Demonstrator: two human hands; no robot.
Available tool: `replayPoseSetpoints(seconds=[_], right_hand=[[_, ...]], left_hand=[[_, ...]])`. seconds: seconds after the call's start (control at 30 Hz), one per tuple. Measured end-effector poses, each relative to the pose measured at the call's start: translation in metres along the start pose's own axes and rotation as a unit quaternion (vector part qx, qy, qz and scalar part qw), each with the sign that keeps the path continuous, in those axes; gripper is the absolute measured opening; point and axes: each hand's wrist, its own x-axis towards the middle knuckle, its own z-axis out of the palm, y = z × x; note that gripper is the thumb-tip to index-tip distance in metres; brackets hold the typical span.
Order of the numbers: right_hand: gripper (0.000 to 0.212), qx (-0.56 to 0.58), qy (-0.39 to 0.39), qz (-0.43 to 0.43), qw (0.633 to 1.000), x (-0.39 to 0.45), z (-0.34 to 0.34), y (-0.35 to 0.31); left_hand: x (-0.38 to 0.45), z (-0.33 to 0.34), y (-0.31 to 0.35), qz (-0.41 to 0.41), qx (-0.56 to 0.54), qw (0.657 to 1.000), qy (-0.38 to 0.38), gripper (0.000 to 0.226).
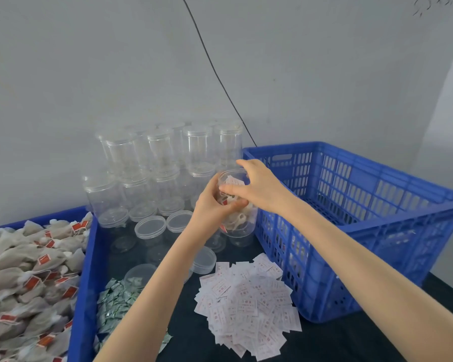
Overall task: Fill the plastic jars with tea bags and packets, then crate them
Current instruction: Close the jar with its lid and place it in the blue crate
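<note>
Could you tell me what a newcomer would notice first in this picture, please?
At centre, the left hand grips a clear jar holding tea bags while the right hand reaches over its mouth. A big blue crate stands to the right, stacked empty jars behind, and white packets lie heaped in front.

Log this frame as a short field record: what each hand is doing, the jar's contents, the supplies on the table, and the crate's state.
left hand: grips the side of the filled jar
right hand: fingers at the jar's mouth, over a white packet
jar contents: tea bags with red tags, white packet on top
lid: not on the held jar
blue crate: right of jar, no jars visible inside
white packets: loose pile on dark table
silver-green packets: pile near left forearm
tea bags: heaped in blue bin at left
empty jars: stacked against wall
</note>
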Motion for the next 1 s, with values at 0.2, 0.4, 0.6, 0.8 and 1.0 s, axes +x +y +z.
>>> replayPoseSetpoints(seconds=[0.2,0.4,0.6,0.8,1.0], right_hand=[[0.085,-0.135,-0.017,-0.007,0.991,0.022,-0.031,-0.005],[0.069,-0.128,0.088,0.010,0.988,0.035,-0.070,0.003],[0.069,-0.168,0.225,0.057,0.958,0.043,-0.125,0.044],[0.037,-0.246,0.173,0.151,0.942,0.035,-0.144,0.107],[0.051,-0.380,-0.065,0.262,0.885,0.022,-0.125,0.171]], left_hand=[[0.013,0.018,0.005,0.004,0.003,1.000,0.021,0.053],[0.035,0.036,0.008,0.038,0.043,0.998,0.011,0.072],[0.031,0.049,-0.007,0.026,0.087,0.996,0.011,0.043],[0.030,0.058,-0.014,0.029,0.096,0.995,0.018,0.037],[0.031,0.059,-0.019,0.028,0.096,0.995,0.017,0.034]])
